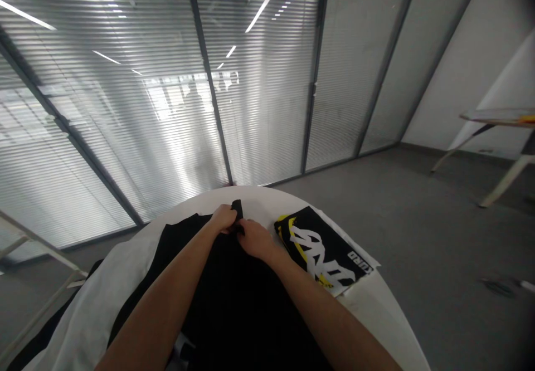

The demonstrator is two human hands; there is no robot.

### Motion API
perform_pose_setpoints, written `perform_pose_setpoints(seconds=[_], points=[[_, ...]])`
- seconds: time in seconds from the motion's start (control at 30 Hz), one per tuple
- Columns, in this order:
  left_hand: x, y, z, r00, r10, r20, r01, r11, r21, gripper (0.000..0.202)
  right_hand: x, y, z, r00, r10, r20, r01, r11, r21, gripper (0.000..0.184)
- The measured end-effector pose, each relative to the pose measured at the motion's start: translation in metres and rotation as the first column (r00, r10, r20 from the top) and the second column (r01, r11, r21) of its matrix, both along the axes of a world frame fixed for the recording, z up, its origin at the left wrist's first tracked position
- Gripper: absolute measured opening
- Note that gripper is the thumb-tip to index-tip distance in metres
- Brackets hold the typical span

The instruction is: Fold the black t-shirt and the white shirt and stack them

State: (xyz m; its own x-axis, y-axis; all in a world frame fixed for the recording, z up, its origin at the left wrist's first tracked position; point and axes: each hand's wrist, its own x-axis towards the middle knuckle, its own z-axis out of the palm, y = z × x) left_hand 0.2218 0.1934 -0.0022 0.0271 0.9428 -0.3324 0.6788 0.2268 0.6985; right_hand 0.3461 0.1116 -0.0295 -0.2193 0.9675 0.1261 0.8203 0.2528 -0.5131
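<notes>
Black cloth [251,304] lay spread over the near and middle part of a round white table [390,301], running down toward the wearer and out of the bottom of the view. Both hands were on it, up by the far side of the table, almost touching each other.

Left hand [224,218]: fingers clamped on the cloth, a short dark end poking up past them. Right hand [258,241]: just beside the left, thumb and fingers pinched on the same bunched bit; fingertips partly hidden. Both forearms reached in over the cloth. Small pale patch [183,348] showed by the left forearm, too little visible to identify.

Right of the right hand, well clear of it: a flat printed bundle [321,251], black with white and yellow graphics, "KURO" readable, pale edge under it. Couldn't tell if shirt or bag. Left side of the table: white cloth [98,310], rumpled, beside the black one.

Surroundings: pale metal frame [42,243] at far left, blinds [263,109] behind glass ahead with light streaks on it, grey floor [418,220], second table [493,120] at right with something yellow [527,118] on top.
</notes>
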Motion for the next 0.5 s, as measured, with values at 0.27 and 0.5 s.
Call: perform_pose_setpoints(seconds=[0.27, 0.5], points=[[-0.023, 0.001, 0.012, 0.944, 0.078, 0.319, -0.078, 0.997, -0.011, 0.029, 0.047, -0.047, 0.009, 0.974, 0.085, 0.208, -0.030, 0.966, -0.256, 0.036], [-0.082, 0.005, 0.012, 0.876, 0.165, 0.453, -0.190, 0.982, 0.009, 0.022, 0.055, -0.096, 0.037, 0.954, 0.281, -0.102, -0.299, 0.906, -0.301, 0.024]])
